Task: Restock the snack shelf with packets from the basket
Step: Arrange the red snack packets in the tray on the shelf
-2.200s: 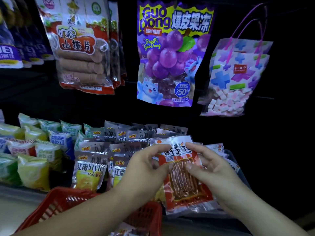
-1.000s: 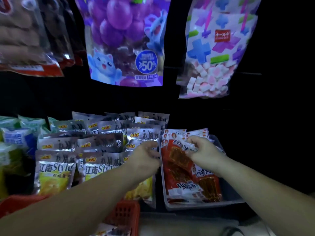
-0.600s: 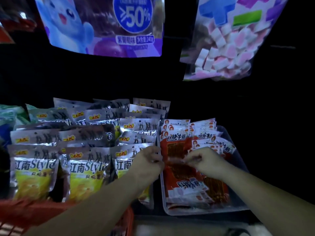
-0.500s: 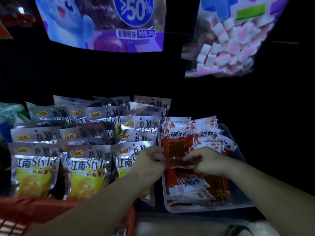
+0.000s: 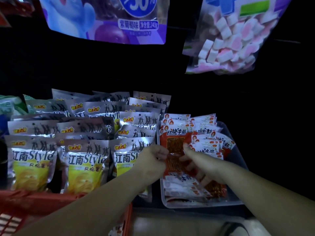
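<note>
Both hands on the red packet (image 5: 175, 144)
My left hand (image 5: 154, 158) and right hand (image 5: 202, 165) each pinched an edge with curled fingers, packet down in the clear tray (image 5: 196, 204) beside the silver chip bags (image 5: 85, 160).

Bare forearms end in a bare left hand (image 5: 151, 161) and right hand (image 5: 202, 165).
</note>
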`<control>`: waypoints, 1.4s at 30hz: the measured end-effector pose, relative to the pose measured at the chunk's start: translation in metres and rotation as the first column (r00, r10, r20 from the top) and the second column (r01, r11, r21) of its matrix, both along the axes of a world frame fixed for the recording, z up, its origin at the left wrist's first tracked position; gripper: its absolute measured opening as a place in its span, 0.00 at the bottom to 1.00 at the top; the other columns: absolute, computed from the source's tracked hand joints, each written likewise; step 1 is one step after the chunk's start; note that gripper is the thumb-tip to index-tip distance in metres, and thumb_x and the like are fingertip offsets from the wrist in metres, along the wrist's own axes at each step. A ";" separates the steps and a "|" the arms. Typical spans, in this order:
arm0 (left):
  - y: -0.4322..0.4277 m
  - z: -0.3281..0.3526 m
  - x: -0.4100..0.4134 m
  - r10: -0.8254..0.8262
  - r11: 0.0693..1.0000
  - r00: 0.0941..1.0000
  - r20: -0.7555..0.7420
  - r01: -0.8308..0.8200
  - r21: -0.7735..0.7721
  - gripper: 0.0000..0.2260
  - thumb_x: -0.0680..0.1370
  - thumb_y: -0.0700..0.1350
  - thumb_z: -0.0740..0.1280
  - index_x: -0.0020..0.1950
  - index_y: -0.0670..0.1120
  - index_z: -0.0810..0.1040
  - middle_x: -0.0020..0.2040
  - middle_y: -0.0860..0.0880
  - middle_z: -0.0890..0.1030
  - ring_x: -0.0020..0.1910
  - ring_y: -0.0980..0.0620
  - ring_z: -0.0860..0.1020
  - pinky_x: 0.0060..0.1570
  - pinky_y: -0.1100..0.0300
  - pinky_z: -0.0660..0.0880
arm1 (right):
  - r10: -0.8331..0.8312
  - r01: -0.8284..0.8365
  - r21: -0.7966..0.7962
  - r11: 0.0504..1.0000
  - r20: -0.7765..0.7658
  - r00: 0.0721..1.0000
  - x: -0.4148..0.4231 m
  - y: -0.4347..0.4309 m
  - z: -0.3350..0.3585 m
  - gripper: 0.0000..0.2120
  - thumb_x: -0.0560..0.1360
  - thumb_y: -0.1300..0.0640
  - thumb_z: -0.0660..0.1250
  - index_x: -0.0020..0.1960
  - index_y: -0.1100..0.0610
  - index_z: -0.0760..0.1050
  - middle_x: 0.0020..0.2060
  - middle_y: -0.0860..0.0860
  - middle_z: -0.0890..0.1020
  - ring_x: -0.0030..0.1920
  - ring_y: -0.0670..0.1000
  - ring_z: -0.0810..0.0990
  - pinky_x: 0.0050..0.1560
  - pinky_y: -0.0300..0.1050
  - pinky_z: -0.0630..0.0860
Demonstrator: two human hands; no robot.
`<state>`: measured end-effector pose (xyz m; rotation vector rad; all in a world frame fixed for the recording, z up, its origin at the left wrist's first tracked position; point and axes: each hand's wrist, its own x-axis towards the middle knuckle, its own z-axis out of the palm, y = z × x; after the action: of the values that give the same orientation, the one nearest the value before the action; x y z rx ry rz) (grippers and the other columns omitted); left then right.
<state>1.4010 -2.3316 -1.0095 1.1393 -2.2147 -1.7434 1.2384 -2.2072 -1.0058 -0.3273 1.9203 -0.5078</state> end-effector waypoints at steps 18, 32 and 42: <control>-0.018 -0.005 -0.016 0.098 0.993 0.992 -0.079 -0.103 -0.065 0.14 0.78 0.34 0.64 0.48 0.53 0.81 0.47 0.50 0.84 0.47 0.50 0.82 0.49 0.56 0.83 | 0.130 -0.362 -0.093 0.928 -0.828 0.546 -0.029 -0.040 0.002 0.19 0.79 0.44 0.70 0.69 0.43 0.75 0.64 0.44 0.78 0.56 0.49 0.81 0.59 0.53 0.80; -0.029 -0.013 -0.015 0.182 0.983 0.978 -0.105 -0.180 0.028 0.12 0.80 0.32 0.63 0.54 0.43 0.84 0.50 0.47 0.84 0.52 0.47 0.83 0.56 0.51 0.82 | 0.093 -0.400 -0.014 0.916 -0.965 0.246 -0.048 -0.071 -0.018 0.07 0.79 0.52 0.72 0.48 0.49 0.74 0.48 0.48 0.79 0.56 0.55 0.73 0.56 0.51 0.69; -0.037 0.028 -0.001 0.170 0.982 0.957 -0.235 -0.185 -0.042 0.14 0.79 0.41 0.71 0.61 0.56 0.76 0.52 0.58 0.80 0.37 0.70 0.78 0.35 0.71 0.76 | -0.185 -0.326 -0.568 0.756 -0.663 0.725 -0.037 -0.070 0.040 0.07 0.80 0.59 0.71 0.44 0.50 0.79 0.43 0.48 0.82 0.47 0.51 0.80 0.49 0.49 0.77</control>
<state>1.4002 -2.3685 -0.9818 1.0280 -1.9536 -1.6288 1.2019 -2.2772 -0.9663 -1.2112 2.3654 -1.1392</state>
